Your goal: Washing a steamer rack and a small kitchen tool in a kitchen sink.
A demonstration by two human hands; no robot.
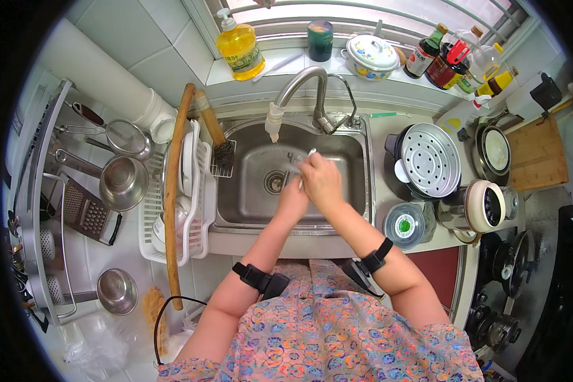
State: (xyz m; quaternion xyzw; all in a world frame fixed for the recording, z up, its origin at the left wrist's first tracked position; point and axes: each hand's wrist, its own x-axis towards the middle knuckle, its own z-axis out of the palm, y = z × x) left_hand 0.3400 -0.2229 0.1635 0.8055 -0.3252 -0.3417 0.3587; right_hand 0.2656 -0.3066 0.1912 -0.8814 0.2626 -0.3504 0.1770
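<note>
Both my hands are close together over the stainless steel sink (253,210), below the faucet (296,83). My right hand (321,179) is closed around a thin utensil with a white end (312,152), which pokes out above the fingers. Just below it on the left, my left hand (292,200) has its fingers curled at the same spot and seems to grip the utensil's lower part. A blurred greyish part (290,166) shows beyond the fingertips, its kind unclear. The drain (274,182) lies under and left of the hands.
On the left, a wooden rolling pin (173,191) rests across a white dish rack (148,224); a wooden-handled scrub brush (215,124) leans beside the sink. A perforated steamer insert (431,160) and a round lidded container (404,226) stand right. Yellow soap (241,50) sits on the sill.
</note>
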